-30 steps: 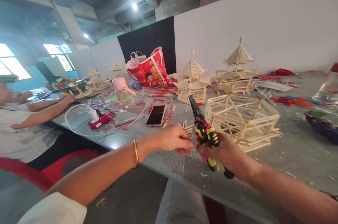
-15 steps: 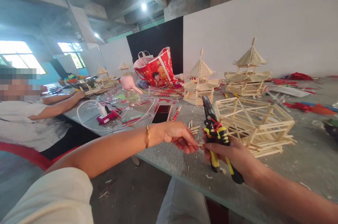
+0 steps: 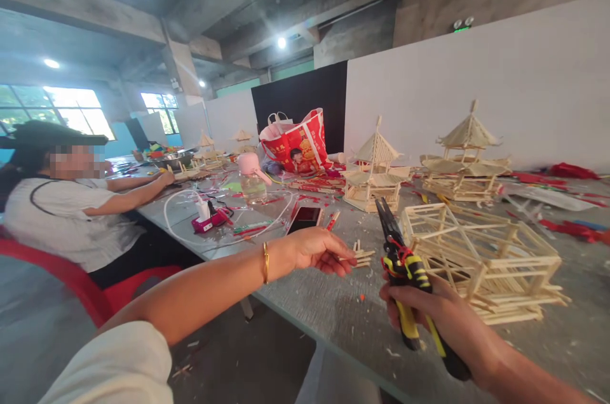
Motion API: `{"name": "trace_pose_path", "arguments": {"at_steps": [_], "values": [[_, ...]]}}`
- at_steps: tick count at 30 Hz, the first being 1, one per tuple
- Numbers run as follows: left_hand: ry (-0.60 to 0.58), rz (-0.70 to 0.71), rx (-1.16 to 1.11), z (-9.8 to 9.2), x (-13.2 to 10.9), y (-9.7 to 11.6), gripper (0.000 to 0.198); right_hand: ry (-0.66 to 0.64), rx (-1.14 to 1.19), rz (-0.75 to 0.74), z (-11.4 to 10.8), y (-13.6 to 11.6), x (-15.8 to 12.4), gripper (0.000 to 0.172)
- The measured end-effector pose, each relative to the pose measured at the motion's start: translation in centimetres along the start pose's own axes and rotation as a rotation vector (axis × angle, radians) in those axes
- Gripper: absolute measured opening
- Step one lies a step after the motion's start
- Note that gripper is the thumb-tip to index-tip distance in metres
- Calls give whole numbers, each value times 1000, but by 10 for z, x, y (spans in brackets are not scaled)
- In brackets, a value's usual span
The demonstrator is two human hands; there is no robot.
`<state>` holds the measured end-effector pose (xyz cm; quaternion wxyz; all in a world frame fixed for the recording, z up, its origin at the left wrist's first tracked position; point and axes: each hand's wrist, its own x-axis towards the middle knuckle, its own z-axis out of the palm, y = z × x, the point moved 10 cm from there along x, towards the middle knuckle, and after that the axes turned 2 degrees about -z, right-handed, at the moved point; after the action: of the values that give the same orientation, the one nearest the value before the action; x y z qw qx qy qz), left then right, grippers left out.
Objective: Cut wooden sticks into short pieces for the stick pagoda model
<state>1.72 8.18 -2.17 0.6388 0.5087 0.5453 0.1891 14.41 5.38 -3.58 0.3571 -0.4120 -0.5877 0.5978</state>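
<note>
My right hand (image 3: 445, 321) grips black-and-yellow pliers (image 3: 403, 264), jaws pointing up and away, a red band round the pivot. My left hand (image 3: 317, 250) hovers over the grey table (image 3: 333, 302) with a thin wooden stick (image 3: 351, 257) pinched in its fingertips; a gold bangle is on the wrist. A small pile of short sticks (image 3: 363, 253) lies just beyond the left fingers. A hexagonal frame of wooden sticks (image 3: 481, 258) stands right behind the pliers.
Two finished stick pagodas (image 3: 376, 166) (image 3: 464, 159) stand at the back by a white partition. A phone (image 3: 305, 218), a bottle with a pink cap (image 3: 252, 178), a red bag (image 3: 298, 143) and white cables lie to the left. Another person (image 3: 71, 213) sits at the table's left.
The hands have drawn apart: the left moved left and away with a stick, the right with the pliers dropped lower and to the right. The view swung left.
</note>
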Motion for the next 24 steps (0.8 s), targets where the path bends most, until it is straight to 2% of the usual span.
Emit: {"name": "trace_pose_path", "arguments": {"at_steps": [4,6,10,12,14,24], "values": [[91,165,8,-10,-11,13,11,8,-50,14,-2,2,0,30],[145,273,-15,-17,-20,21,13,25,-167,1,-5,2,2,29],[237,426,-94,-29,-35,31,19,106,-518,-185,-8,-17,0,29],[260,455,-115,-32,-38,34,20,145,-617,-282,-5,-28,-6,30],[266,465,-114,-31,-40,35,21,167,-659,-313,-2,-34,-10,31],[279,457,-32,-23,-44,38,19,86,-777,-287,0,-21,0,31]]}}
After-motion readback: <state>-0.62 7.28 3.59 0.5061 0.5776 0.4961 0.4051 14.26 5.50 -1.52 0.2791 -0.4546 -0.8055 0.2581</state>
